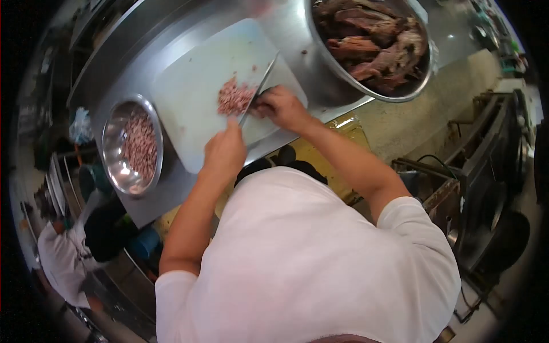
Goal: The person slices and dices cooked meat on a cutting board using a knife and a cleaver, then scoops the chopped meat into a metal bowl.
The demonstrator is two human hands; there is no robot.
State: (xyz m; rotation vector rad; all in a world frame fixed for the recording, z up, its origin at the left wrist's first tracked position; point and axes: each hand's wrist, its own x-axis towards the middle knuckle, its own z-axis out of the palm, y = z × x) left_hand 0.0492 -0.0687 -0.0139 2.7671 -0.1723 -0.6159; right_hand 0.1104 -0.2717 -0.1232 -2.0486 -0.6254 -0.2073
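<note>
A long knife (267, 73) slants over the white cutting board (189, 86), its far end pointing up and away. At its near end is my left hand (226, 147), closed with the fingertips on the knife. My right hand (284, 107) is closed beside the middle of the blade. Something dark shows at its fingers, too small to make out. Just left of the blade lies a small heap of chopped reddish meat (233, 97) with a few stray bits around it.
A steel bowl (117, 171) of chopped meat stands left of the board on the steel table (143, 63). At the upper right, a large steel basin (394, 98) holds big cooked meat pieces (372, 43). Another person in white (60, 263) is at the lower left.
</note>
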